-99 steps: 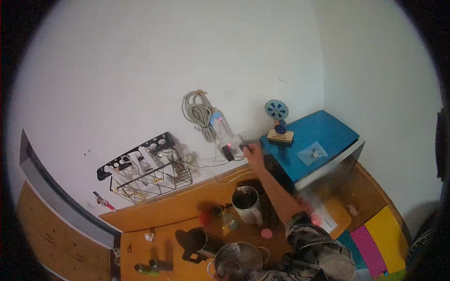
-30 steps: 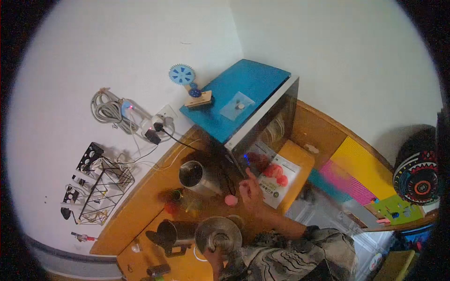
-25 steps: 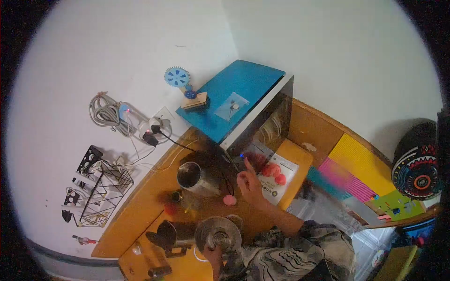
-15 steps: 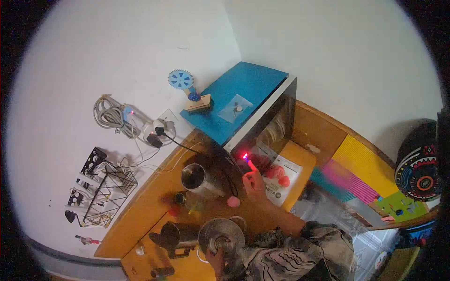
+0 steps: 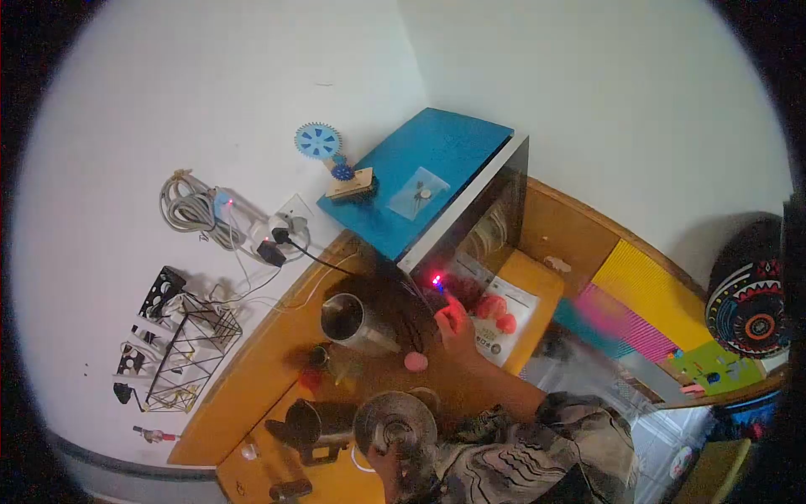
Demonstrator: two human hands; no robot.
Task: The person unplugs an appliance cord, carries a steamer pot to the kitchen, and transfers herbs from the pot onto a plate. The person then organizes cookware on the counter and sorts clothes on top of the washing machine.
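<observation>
My right hand (image 5: 455, 323) is at the front of a dark-fronted appliance (image 5: 420, 294) with a blue top (image 5: 428, 172). Its index finger points at a small glowing red display (image 5: 437, 280), the tip just below it; the other fingers look curled, and nothing shows in the hand. Low in view, my left hand (image 5: 386, 464) grips a round, shiny metal vessel (image 5: 395, 412). Dimness hides most of its fingers. To the left of the vessel lies a dark jug (image 5: 312, 427) with a handle. A tall metal jug (image 5: 342, 317) stands farther back on the wooden table.
A pink ball (image 5: 416, 361) lies on the wooden table, and red pieces (image 5: 495, 312) sit on a printed sheet (image 5: 512, 328). A gear model (image 5: 336, 160) and a small plastic bag (image 5: 420, 193) rest on the blue top. Cables, plugs (image 5: 273, 248) and a wire basket (image 5: 193, 353) line the wall.
My right index fingertip has drawn back slightly, down from the red display. My left hand stays on the metal vessel. The whole view has shifted a little.
</observation>
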